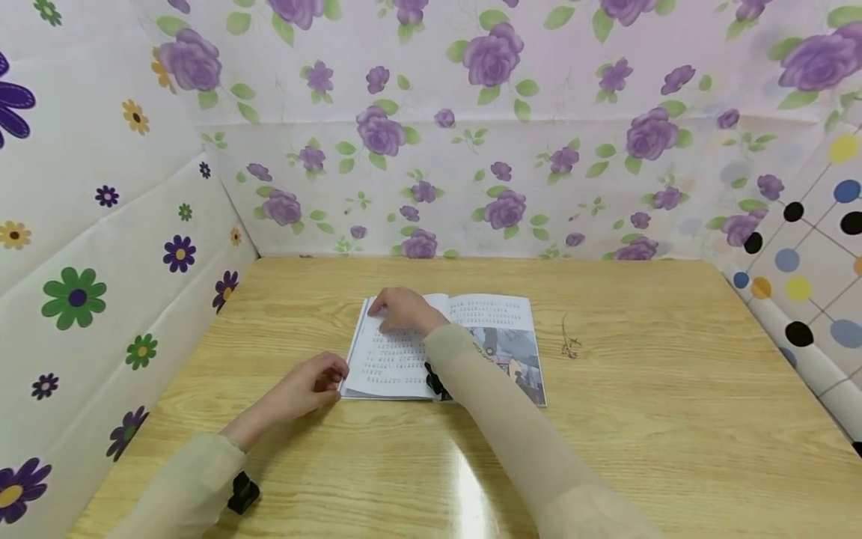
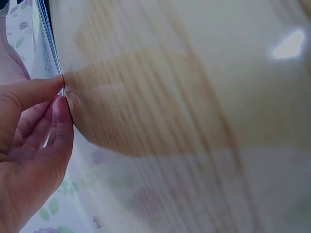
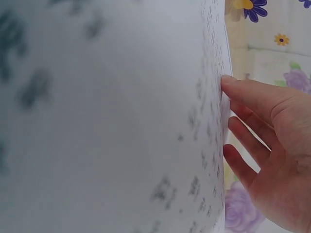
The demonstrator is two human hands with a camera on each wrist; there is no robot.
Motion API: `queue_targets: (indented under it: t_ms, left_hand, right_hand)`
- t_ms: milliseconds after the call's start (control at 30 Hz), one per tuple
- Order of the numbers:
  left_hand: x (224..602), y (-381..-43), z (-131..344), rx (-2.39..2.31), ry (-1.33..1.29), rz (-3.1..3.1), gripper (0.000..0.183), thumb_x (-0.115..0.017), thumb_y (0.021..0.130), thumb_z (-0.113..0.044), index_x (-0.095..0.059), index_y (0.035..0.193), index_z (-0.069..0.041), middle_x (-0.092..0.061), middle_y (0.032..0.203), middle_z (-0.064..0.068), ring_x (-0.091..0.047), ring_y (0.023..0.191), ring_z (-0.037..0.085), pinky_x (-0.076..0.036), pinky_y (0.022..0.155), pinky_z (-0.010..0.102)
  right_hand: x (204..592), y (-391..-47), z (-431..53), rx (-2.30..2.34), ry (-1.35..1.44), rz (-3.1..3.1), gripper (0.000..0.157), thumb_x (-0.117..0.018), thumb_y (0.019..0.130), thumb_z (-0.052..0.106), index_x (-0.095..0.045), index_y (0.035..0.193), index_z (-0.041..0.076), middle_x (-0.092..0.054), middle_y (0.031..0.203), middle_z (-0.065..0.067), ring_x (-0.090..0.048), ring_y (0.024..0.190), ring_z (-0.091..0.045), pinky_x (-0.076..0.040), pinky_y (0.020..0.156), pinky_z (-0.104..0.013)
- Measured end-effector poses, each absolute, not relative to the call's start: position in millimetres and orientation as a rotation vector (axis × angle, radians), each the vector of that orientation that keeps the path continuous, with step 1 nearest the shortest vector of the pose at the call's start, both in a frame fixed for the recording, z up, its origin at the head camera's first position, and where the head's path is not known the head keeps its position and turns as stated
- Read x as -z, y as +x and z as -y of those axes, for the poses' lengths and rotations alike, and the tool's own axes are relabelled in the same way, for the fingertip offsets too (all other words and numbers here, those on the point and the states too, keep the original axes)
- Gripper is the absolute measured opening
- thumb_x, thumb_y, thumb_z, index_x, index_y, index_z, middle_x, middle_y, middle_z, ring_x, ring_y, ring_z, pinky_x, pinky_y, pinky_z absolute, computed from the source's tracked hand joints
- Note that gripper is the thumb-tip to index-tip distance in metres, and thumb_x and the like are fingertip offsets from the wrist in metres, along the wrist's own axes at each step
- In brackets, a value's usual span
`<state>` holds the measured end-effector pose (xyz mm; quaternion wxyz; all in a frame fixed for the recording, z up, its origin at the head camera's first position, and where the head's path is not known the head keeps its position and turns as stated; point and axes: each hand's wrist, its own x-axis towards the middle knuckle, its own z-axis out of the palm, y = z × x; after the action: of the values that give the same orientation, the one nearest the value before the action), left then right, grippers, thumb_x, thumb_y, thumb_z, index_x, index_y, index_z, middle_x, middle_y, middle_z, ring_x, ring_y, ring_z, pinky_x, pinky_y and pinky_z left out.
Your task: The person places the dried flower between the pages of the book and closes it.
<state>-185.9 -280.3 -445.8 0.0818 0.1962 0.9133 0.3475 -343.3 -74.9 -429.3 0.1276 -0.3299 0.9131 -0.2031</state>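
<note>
Pinching the near left corner of the open book on the bench is the left hand. The right hand, fingers spread, touches the left page.

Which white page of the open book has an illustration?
The right-hand white paper page, with a grey-blue illustration below printed text; the left-hand white page's visible part shows only text.

Wooden table, purple-rose backdrop, daisy-print sheet, dotted sheet
</note>
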Motion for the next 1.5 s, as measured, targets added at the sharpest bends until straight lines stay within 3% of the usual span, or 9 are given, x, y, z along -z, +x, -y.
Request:
queue_targets:
  t_ms: [167,333,567,800,1500]
  left_hand:
    - [447,-187,281,-1.056,0.595,-2.704,0.037,-0.067,0.087,0.008,-0.055,0.119,-0.004,-0.061,0.110,0.010,-0.059,0.098,0.019,-0.051,0.078,0.023]
    - [447,-188,283,-0.979,0.660,-2.740,0.043,-0.068,0.087,0.005,-0.061,0.128,-0.005,-0.060,0.114,0.011,-0.057,0.096,0.017,-0.052,0.079,0.023]
    - [441,-188,283,-0.952,0.650,-2.745,0.036,-0.069,0.087,0.002,-0.068,0.121,-0.009,-0.059,0.116,0.012,-0.054,0.093,0.016,-0.051,0.077,0.024]
    - [441,-189,277,-0.957,0.578,-2.778,0.028,-0.071,0.090,-0.011,-0.069,0.118,-0.009,-0.061,0.108,0.008,-0.055,0.091,0.015,-0.049,0.076,0.023]
    - [443,-191,266,-0.922,0.530,-2.834,0.024,-0.073,0.087,-0.006,-0.070,0.111,-0.008,-0.060,0.097,0.006,-0.054,0.082,0.014,-0.046,0.070,0.022]
  right_hand:
    - [429,-342,76,0.573,-0.940,-2.657,0.038,-0.077,0.086,0.014,-0.071,0.123,0.021,-0.062,0.138,0.001,-0.053,0.133,-0.020,-0.040,0.113,-0.035]
    - [427,-340,75,0.565,-0.918,-2.663,0.038,-0.076,0.087,0.015,-0.070,0.124,0.022,-0.060,0.140,0.001,-0.050,0.135,-0.020,-0.037,0.116,-0.035]
    - [427,-340,73,0.592,-0.913,-2.652,0.040,-0.076,0.086,0.015,-0.070,0.125,0.023,-0.058,0.142,0.000,-0.048,0.137,-0.021,-0.035,0.117,-0.036]
    - [428,-340,71,0.616,-0.907,-2.626,0.043,-0.076,0.086,0.015,-0.068,0.127,0.023,-0.055,0.145,0.000,-0.046,0.139,-0.021,-0.033,0.118,-0.037]
    - [425,-337,67,0.548,-0.995,-2.591,0.045,-0.072,0.090,0.014,-0.063,0.133,0.019,-0.051,0.149,-0.003,-0.044,0.141,-0.022,-0.033,0.119,-0.038]
